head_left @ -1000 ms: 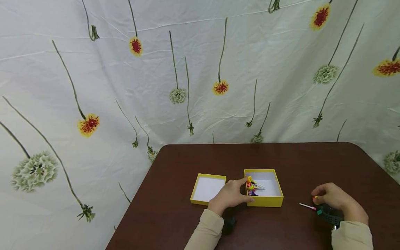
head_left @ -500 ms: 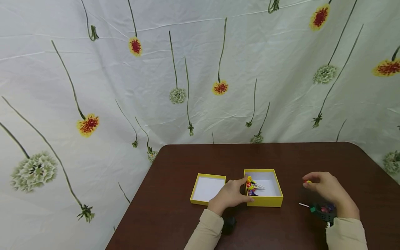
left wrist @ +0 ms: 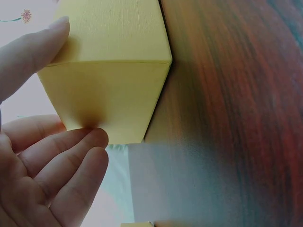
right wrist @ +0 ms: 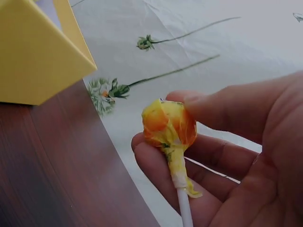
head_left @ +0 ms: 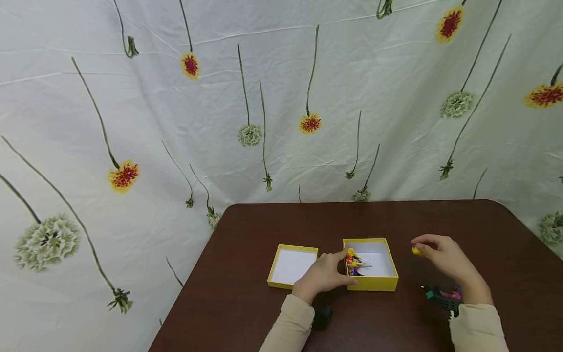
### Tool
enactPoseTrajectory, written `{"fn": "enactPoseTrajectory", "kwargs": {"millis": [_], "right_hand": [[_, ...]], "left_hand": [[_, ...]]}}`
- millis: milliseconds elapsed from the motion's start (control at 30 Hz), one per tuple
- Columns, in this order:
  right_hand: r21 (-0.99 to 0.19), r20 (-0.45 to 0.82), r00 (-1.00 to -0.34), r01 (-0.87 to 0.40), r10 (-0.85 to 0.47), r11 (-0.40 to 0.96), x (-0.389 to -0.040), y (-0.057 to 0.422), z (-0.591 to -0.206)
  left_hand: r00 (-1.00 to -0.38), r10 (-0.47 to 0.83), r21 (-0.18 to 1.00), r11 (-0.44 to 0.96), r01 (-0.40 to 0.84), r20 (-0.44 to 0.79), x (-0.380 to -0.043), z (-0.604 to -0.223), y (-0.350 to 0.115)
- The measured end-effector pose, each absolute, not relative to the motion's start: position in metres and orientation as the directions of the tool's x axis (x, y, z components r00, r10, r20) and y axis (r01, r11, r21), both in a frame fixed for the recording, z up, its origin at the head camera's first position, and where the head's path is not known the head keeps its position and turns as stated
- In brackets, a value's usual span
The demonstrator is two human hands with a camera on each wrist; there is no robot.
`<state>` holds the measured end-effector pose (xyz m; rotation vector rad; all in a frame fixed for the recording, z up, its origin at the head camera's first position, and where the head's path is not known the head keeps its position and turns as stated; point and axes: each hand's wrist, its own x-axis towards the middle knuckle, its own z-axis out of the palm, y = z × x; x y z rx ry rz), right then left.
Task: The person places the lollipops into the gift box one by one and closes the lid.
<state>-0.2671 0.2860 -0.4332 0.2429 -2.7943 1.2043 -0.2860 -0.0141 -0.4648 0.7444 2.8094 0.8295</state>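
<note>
An open yellow box (head_left: pixel 374 284) with a white inside stands on the table, several wrapped lollipops (head_left: pixel 353 259) lying along its left side. My left hand (head_left: pixel 321 276) grips the box's near left corner. In the left wrist view the thumb (left wrist: pixel 45 45) lies on one yellow face and the fingertips (left wrist: pixel 99 137) are at the adjoining one. To the right of the box, my right hand (head_left: pixel 450 259) holds a lollipop (right wrist: pixel 165 125) in a yellow-orange wrapper. Its head is pinched between thumb and fingers, the white stick pointing down in the right wrist view.
A shallow yellow lid (head_left: pixel 292 264) with a white inside lies left of the box, partly behind my left hand. Pinkish wrapped items (head_left: pixel 453 294) show beneath my right wrist, partly hidden by the dark wrist camera (head_left: pixel 440 298). A flowered cloth (head_left: pixel 272 98) hangs behind the table.
My right hand has lifted the lollipop from the right part of the table and carried it left and away from me, closer to the box. My left hand and the box have stayed put.
</note>
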Motion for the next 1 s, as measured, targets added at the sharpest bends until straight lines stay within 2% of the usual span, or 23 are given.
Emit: {"fn": "enactPoseTrajectory", "kwargs": {"millis": [367,700,1000], "right_hand": [[-0.693,0.182,-0.982,-0.162,-0.047,0.702,-0.271,0.266,-0.427],[-0.721,0.241,-0.969,-0.221,-0.061,0.657,-0.274,0.237,-0.421],[-0.72,0.276,-0.952,-0.294,-0.129,0.628,-0.279,0.214,-0.43]], "left_hand": [[-0.87,0.493,0.533,0.73,0.428,0.024,-0.286,-0.464,-0.014],[-0.872,0.489,0.529,0.732,0.429,0.029,-0.287,-0.464,-0.014],[-0.876,0.481,0.536,0.735,0.415,0.019,-0.286,-0.463,-0.013]]}}
